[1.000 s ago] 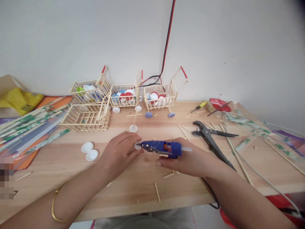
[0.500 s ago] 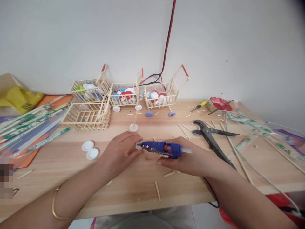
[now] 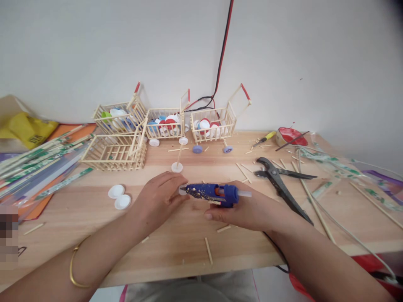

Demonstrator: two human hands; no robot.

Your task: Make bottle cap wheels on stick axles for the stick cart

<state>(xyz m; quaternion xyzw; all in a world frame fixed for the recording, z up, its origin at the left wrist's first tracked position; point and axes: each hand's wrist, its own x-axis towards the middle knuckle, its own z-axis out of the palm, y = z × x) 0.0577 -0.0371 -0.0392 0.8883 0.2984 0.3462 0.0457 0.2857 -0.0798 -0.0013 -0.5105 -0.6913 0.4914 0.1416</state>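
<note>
My right hand (image 3: 241, 205) is wrapped round a blue hot glue gun (image 3: 204, 192), a clear glue stick poking from its back end. The gun's nozzle points left and meets a white bottle cap (image 3: 182, 190), which my left hand (image 3: 162, 193) pinches between thumb and fingers. Just beyond my left hand, a thin stick rises from another white cap (image 3: 176, 167) and leads to a second cap (image 3: 183, 141). Two loose white caps, one (image 3: 116, 191) touching the other (image 3: 122, 202), lie left of my left hand.
Stick-built carts (image 3: 165, 124) with caps inside stand along the wall, beside an unfilled stick basket (image 3: 113, 157). Black pliers (image 3: 280, 184), a yellow-handled knife (image 3: 266, 138) and a red bowl (image 3: 289, 136) lie to the right. Wrapped sticks (image 3: 40, 159) pile up at left; cables cross the right side.
The glue gun has shifted slightly left and up, its nozzle still at the cap. My left hand keeps its pinch almost in place.
</note>
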